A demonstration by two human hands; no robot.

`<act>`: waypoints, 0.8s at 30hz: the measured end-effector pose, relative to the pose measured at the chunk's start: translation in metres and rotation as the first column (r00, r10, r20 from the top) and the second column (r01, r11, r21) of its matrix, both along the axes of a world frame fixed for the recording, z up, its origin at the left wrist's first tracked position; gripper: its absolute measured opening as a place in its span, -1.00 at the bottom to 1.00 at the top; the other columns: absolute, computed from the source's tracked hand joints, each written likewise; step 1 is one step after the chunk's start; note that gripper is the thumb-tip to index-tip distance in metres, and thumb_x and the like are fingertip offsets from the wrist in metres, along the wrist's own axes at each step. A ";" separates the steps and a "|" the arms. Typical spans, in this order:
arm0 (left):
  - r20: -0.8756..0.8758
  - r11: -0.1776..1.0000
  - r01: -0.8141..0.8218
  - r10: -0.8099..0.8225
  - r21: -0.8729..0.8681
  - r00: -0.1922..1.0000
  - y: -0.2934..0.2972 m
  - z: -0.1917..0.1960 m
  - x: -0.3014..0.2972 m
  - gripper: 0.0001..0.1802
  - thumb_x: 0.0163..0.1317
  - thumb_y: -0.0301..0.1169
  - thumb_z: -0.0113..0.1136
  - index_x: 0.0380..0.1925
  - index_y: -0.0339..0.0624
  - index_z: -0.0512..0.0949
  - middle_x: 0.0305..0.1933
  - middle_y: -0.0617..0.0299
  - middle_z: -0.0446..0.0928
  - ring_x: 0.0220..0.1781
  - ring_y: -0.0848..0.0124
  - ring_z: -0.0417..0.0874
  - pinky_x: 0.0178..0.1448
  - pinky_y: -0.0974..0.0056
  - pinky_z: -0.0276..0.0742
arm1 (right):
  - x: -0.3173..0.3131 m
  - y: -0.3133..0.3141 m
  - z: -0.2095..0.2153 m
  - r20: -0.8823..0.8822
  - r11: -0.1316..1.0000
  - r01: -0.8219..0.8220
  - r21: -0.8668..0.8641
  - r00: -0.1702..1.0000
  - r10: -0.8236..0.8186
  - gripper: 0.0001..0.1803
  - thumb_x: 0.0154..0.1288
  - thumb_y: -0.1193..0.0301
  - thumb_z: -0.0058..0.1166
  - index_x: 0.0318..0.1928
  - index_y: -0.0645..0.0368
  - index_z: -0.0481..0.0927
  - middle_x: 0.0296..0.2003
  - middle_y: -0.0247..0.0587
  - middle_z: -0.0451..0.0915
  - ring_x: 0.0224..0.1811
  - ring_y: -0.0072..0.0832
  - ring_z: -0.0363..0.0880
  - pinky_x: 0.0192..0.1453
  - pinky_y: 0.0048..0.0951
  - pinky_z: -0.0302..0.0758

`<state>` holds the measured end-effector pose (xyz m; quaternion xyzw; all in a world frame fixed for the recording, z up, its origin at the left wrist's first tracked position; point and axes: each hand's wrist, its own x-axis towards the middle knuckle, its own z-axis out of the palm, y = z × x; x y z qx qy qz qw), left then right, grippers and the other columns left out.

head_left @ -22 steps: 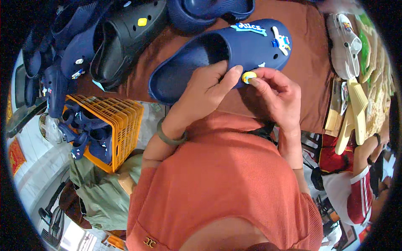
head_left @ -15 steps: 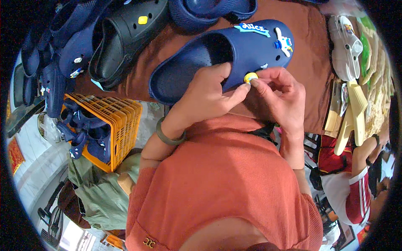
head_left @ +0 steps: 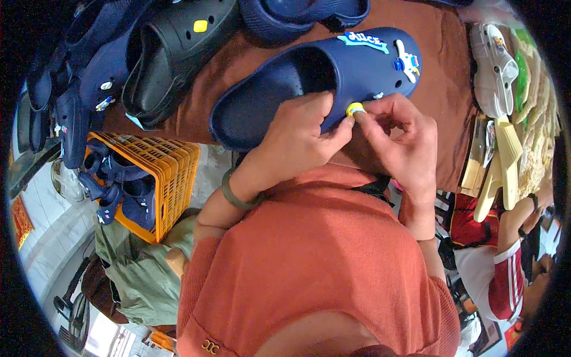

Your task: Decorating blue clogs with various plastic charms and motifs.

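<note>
The blue clog (head_left: 309,83) lies on its side on the brown desk (head_left: 440,89), just above the person's chest, with its opening turned toward the left hand. The left hand (head_left: 297,140) is closed around the lower edge of the clog, near the opening; its thumb presses on the side wall and touches the yellow charm (head_left: 355,109). The right hand (head_left: 401,140) is just to the right of the charm. Its fingers are curled, and the thumb and first finger pinch the yellow charm against the side of the clog. So the charm sits between both hands, at the lower side of the clog, and both hands touch it.

On the top of the clog, farther from the hands, there is a light blue charm (head_left: 360,40) and a white figure charm (head_left: 407,60). A green band (head_left: 233,193) is around the left wrist.

To the left of the clog lies a black clog (head_left: 172,59) with a small yellow charm on it. Below that one, an orange crate (head_left: 172,166) holds dark blue shoes. To the right of the blue clog, near the edge of the desk, a white clog (head_left: 493,71) lies. Below the white clog, another person in a red and white shirt (head_left: 496,273) is partly seen.
</note>
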<state>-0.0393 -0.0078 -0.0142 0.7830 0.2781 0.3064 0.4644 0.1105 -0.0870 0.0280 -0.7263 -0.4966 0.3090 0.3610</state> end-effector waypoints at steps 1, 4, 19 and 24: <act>-0.001 1.000 0.002 -0.002 -0.001 1.000 0.000 -0.001 -0.001 -0.77 0.07 -0.40 0.24 -0.50 -0.29 0.39 -0.52 -0.04 0.48 -0.49 -0.02 0.53 -0.44 0.07 0.42 | -0.001 0.002 -0.001 -0.001 1.000 0.002 -0.001 1.000 -0.002 -0.89 0.14 0.56 0.23 -0.32 0.31 0.60 -0.48 -0.37 0.61 -0.42 -0.73 0.52 -0.32 -0.65 0.45; -0.125 0.998 0.042 -0.035 0.049 0.991 0.002 -0.002 -0.005 -0.70 0.10 -0.44 0.25 -0.15 -0.26 0.53 -0.31 -0.01 0.61 -0.33 0.09 0.66 -0.25 0.20 0.56 | -0.003 0.008 -0.004 -0.002 0.996 0.001 0.091 1.000 0.000 -0.87 0.12 0.46 0.22 -0.40 0.26 0.57 -0.58 -0.12 0.59 -0.56 -0.49 0.60 -0.44 -0.50 0.49; -0.112 0.995 -0.053 0.043 -0.084 0.993 -0.002 0.005 0.000 -0.71 0.14 -0.31 0.19 -0.29 -0.30 0.43 -0.49 -0.12 0.50 -0.42 -0.06 0.56 -0.36 0.03 0.44 | 0.000 -0.010 -0.032 0.254 0.884 -0.150 0.443 0.967 0.037 -0.75 0.02 0.55 0.29 -0.22 0.16 0.66 -0.35 -0.19 0.61 -0.34 -0.33 0.57 -0.27 -0.41 0.50; -0.108 0.986 -0.014 -0.004 -0.164 0.994 0.000 0.006 -0.001 -0.73 0.16 -0.32 0.14 -0.25 -0.30 0.45 -0.48 -0.12 0.51 -0.40 -0.07 0.56 -0.33 0.06 0.46 | 0.006 -0.006 -0.032 0.470 0.832 -0.241 0.499 0.882 -0.026 -0.69 -0.09 0.59 0.30 -0.22 0.18 0.65 -0.45 -0.29 0.50 -0.42 -0.35 0.44 -0.36 -0.38 0.41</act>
